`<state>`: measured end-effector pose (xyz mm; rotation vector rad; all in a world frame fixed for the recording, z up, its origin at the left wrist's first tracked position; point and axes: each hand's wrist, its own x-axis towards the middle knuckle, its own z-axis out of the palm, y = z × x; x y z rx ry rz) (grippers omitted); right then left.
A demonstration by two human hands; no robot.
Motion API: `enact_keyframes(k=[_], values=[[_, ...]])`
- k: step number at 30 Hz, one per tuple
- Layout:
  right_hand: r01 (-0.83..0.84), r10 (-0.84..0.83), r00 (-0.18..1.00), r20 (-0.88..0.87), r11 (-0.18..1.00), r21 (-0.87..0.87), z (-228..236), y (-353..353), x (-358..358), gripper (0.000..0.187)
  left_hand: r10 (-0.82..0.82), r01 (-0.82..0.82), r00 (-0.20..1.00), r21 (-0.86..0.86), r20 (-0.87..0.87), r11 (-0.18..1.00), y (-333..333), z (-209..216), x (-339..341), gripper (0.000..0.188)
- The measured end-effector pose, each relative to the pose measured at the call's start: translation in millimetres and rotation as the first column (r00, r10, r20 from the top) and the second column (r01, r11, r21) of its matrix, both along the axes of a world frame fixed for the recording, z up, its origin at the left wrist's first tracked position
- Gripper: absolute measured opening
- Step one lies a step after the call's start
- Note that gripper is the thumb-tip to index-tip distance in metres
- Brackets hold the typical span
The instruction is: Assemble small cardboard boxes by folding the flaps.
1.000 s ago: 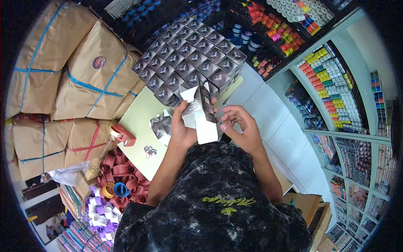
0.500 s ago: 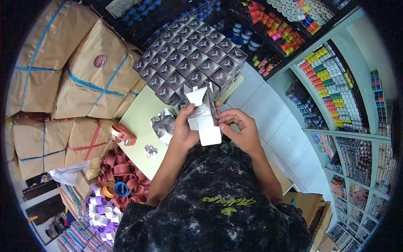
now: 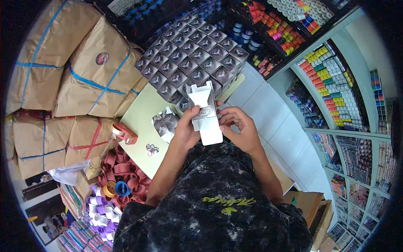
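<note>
A small grey-and-black cardboard box (image 3: 205,111) with white inner flaps is held in front of my chest. Its flaps stand unfolded at both ends. My left hand (image 3: 187,128) grips it from the left, thumb on the printed face. At the box's right edge my right hand (image 3: 239,127) has its fingers curled and the thumb and forefinger pinched against the side. Beyond it, a block of closed matching boxes (image 3: 184,59) is stacked on a pale yellow table (image 3: 138,113). Another unfolded or crumpled box (image 3: 165,124) lies on the table to the left of my hands.
A red tape dispenser (image 3: 124,133) and a little heap of small items (image 3: 152,149) sit on the table. Red rings (image 3: 121,169) and purple-and-white rings (image 3: 100,216) are piled lower left. Brown wrapped parcels (image 3: 90,80) fill the left. Shelves of thread spools (image 3: 331,92) line the right.
The box in my hands has tipped slightly, its far flap shifting a little to the right and away. Both hands keep nearly the same hold.
</note>
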<state>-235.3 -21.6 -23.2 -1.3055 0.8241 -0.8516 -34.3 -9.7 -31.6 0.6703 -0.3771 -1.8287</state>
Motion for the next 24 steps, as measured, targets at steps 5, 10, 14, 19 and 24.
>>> enact_keyframes(k=[5, 10, 14, 19, 24], values=[[0.082, -0.086, 0.996, -0.034, 0.991, -0.108, -4.9, 5.2, 6.3, 0.03, 0.011, -0.011, 1.0, -0.01, -0.015, 1.0, 2.3, 5.5, 3.0, 0.068], [0.117, -0.12, 0.993, -0.015, 0.985, -0.125, -8.7, 9.3, 9.7, 0.022, -0.009, 0.006, 0.998, -0.042, -0.07, 0.999, 4.3, 3.1, 11.7, 0.067], [0.167, -0.17, 0.985, -0.028, 0.981, -0.095, -8.5, 11.5, 13.9, 0.019, -0.015, 0.015, 1.0, -0.018, 0.003, 1.0, 8.3, 0.7, 14.1, 0.074], [0.21, -0.237, 0.962, -0.138, 0.96, -0.186, -10.4, 15.6, 19.6, 0.012, -0.045, 0.046, 0.998, -0.029, 0.04, 0.999, 15.2, 2.9, 16.5, 0.077], [0.235, -0.267, 0.941, -0.209, 0.958, -0.166, -10.3, 21.5, 32.9, 0.011, 0.038, -0.041, 0.997, -0.048, -0.067, 0.998, 18.8, 10.9, 19.8, 0.067]])
